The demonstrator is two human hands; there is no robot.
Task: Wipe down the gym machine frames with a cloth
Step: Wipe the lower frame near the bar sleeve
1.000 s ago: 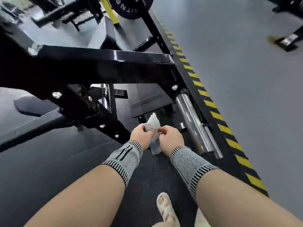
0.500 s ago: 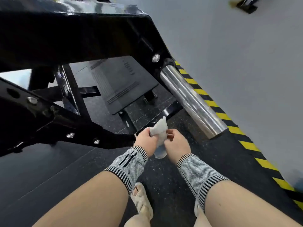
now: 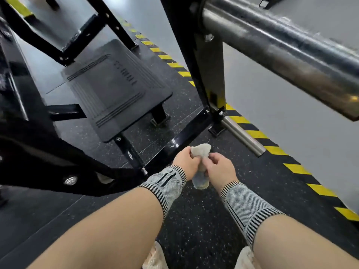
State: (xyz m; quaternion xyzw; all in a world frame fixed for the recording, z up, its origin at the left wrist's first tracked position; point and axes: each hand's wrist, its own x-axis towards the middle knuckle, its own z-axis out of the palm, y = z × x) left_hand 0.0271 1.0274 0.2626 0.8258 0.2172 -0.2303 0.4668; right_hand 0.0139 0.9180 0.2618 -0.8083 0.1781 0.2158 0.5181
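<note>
Looking down from head height, a person's two bare forearms reach forward over speckled black rubber flooring [image 3: 194, 226], each wrist in a grey knitted band with black stripes. The left hand [image 3: 185, 164] and right hand [image 3: 219, 169] meet close together and hold a small pale cloth [image 3: 201, 152] between them. Left fingers curl around the cloth's upper bunched part, while the right thumb and fingertips pinch it lower down; a damp-looking end, possibly folded, hangs below both hands. The cloth is in the air, just in front of a low black frame bar [image 3: 186, 136] of the gym machine, not touching it. Beyond the bar sits a ribbed black footplate [image 3: 114, 88]. A thick steel sleeve [image 3: 281, 47] crosses the upper right. Yellow and black hazard tape [image 3: 275, 150] edges the grey floor.
</note>
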